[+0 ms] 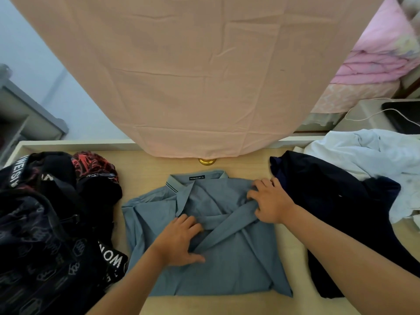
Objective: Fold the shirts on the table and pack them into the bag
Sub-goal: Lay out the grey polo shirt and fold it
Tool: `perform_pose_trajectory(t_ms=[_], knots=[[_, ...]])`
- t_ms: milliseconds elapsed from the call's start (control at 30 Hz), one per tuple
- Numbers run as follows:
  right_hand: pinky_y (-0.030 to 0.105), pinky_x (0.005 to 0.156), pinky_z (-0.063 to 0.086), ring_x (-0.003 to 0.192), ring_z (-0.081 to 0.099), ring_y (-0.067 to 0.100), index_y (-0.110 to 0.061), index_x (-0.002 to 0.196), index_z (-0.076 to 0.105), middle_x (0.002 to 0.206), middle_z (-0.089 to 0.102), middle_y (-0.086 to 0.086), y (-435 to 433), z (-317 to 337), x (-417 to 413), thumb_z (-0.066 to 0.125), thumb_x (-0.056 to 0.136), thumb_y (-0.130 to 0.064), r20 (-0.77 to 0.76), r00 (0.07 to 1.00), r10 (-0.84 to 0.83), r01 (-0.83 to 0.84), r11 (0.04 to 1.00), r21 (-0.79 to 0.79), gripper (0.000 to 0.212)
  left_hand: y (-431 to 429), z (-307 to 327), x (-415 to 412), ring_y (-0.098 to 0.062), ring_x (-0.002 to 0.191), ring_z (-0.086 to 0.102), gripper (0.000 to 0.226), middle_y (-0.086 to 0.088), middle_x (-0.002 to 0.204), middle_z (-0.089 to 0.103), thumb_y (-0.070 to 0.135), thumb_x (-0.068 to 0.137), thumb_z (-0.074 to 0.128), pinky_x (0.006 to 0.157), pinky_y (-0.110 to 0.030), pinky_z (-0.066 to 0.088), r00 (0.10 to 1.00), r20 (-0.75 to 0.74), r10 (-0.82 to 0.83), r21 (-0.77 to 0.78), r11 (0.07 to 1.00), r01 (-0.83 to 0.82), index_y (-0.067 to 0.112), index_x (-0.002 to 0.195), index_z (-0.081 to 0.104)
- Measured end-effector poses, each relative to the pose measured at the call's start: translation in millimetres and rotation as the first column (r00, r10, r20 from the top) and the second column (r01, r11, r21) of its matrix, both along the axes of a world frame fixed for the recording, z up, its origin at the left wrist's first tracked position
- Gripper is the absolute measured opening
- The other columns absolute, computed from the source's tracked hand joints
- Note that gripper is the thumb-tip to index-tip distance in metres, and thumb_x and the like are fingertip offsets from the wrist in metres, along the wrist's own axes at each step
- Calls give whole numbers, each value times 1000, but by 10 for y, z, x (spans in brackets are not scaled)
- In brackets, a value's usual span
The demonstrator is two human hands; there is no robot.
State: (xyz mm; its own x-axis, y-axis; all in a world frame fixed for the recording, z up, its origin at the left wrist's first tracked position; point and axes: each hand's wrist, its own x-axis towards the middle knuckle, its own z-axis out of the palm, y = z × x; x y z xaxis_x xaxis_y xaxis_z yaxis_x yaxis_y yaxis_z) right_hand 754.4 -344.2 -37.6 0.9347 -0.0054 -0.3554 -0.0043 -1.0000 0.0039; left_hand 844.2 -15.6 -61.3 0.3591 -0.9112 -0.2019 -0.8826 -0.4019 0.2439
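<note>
Light wood counter (147, 164), pink cloth (204, 76) hanging at top of frame. Left hand (179, 242) lay flat on the grey-blue shirt (227, 273), fingers straight and spread. Right hand (270, 201) pinched the folded sleeve (227, 226), fingers curled. Shirt sat centre frame, long axis vertical, collar toward top. Black bag (45, 235) at left read "WON". Neck label text was too small to read.

Left grip (179, 241) flat, fingers splayed; right grip (270, 201) curled, pinching.

The shirt (227, 269) is coloured grey-blue, the cloth (193, 76) peach. The bag (45, 235) is printed black, with white lettering and red patches.
</note>
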Motion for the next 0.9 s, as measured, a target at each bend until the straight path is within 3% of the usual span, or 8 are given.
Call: perform_pose_trajectory(t_ms=[133,267,367,467,567,667,767,900], knots=[[48,107,20,109,46,23,-27,121,53,106,59,-3,52,129,161,45,84,-39,-142,989,36,-50,994,-101,40,65,11,112,-15,82,52,29,8,97,57,47,79,52,75,-32,50,995,82,-59,-75,995,65,29,93,70],[46,99,26,89,53,24,-19,85,65,79,59,-3,-8,190,198,36,86,-30,-9,1000,-19,17,980,-198,31,-56,236,301,-27,59,56,27,-4,68,61,33,92,43,57,-32,37,918,-90,386,-190,898,-396,16,74,55],[51,99,33,86,56,29,-15,85,67,85,65,5,-101,245,211,46,84,-29,104,962,-252,271,928,-257,26,-222,434,627,-31,75,64,30,-8,75,68,38,102,43,75,-35,42,810,23,586,-118,806,-580,16,92,59],[55,105,26,106,48,29,-18,111,57,111,56,7,-13,291,269,52,85,-24,32,933,-359,346,869,-354,27,-274,554,862,-20,114,57,49,-3,106,70,59,99,29,118,-42,13,852,-38,522,258,829,-496,26,121,58],[48,94,37,102,47,33,-14,116,56,114,51,12,262,187,337,55,73,-13,186,942,-279,312,934,-176,42,-152,590,1009,-21,126,44,51,1,116,66,60,94,36,120,-49,-5,955,94,282,447,845,-293,32,135,49],[43,91,43,107,50,33,-16,127,57,125,54,14,683,68,404,63,68,-8,278,961,7,-8,1000,1,59,-24,740,1170,-25,122,45,33,3,107,69,37,95,39,120,-51,-1,959,274,72,483,852,-202,31,122,57],[44,103,38,125,45,32,-21,140,48,146,42,15,944,-28,431,59,81,-14,148,985,90,-102,992,78,60,58,916,1420,-29,109,53,28,0,100,70,41,94,44,115,-48,19,875,479,72,349,899,-264,23,107,63],[51,118,17,147,18,33,-22,157,19,164,9,11,1002,-67,413,45,94,-26,-44,993,-110,111,993,25,68,196,928,1601,-33,86,54,33,-8,90,58,14,71,68,107,-53,29,687,634,357,-46,903,-427,14,103,60]])
